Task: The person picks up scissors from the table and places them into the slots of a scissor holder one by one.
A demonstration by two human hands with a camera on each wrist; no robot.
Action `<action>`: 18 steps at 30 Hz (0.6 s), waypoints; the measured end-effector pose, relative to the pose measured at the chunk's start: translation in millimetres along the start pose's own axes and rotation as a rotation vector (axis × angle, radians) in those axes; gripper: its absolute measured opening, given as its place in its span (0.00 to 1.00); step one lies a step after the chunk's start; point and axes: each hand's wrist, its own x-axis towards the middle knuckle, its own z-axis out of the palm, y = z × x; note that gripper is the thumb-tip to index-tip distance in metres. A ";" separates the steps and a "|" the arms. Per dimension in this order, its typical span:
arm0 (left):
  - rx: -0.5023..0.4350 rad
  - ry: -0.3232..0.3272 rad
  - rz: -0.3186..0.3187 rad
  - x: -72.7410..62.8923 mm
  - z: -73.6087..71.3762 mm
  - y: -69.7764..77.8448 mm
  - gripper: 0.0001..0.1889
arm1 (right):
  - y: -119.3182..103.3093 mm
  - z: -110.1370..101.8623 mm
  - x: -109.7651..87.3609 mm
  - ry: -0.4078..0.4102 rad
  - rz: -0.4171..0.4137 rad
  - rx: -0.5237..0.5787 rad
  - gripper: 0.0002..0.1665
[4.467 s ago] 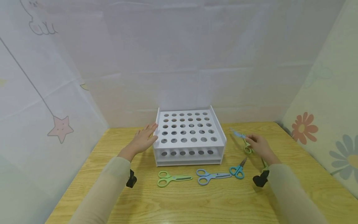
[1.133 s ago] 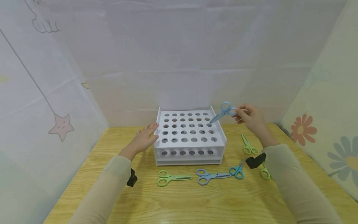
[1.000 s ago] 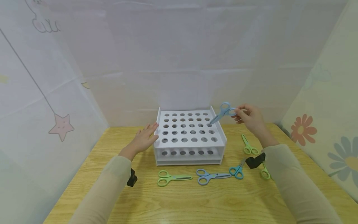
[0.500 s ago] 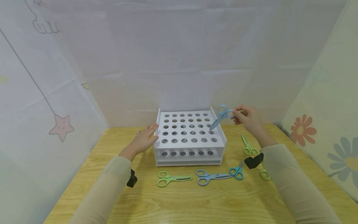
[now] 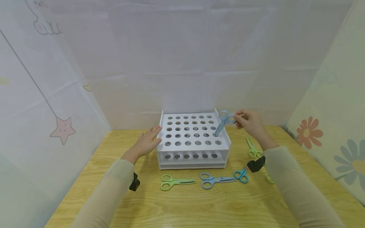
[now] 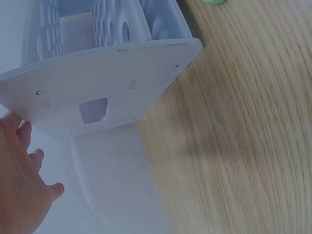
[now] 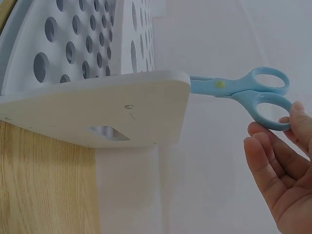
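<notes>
The pale blue scissors (image 5: pixel 220 127) are held over the right side of the rack (image 5: pixel 192 148), their blades pointed down at the rightmost hole of its second row from the front; how far the tips are let in cannot be told. Their long axis is steeply tilted, the handles leaned toward the rack's right wall. By the right hand (image 5: pixel 251 122), the nearer one, a handle ring is pinched between thumb and fingers, so the blades are set down and left of the grip. The hand is raised beyond the rack's right wall, and the right forearm (image 5: pixel 299 186) is angled in from its front right. The left hand (image 5: pixel 146 141) is laid at the rack's left wall, fingers extended, nothing grasped. Green scissors (image 5: pixel 174 181) and violet-blue scissors (image 5: pixel 214 180) are laid before the rack, teal scissors (image 5: pixel 243 173) off its front right corner.
</notes>
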 end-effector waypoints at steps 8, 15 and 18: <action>0.006 -0.003 -0.012 -0.4 -0.4 1.5 0.29 | -0.2 7.5 -0.8 -0.016 0.015 -0.003 0.15; 0.000 0.000 -0.002 -0.7 -0.7 1.6 0.29 | 1.3 14.1 0.6 -0.027 0.062 -0.004 0.15; -0.002 -0.001 -0.002 -1.1 -1.0 2.1 0.29 | 2.0 16.9 1.4 -0.032 0.071 -0.011 0.14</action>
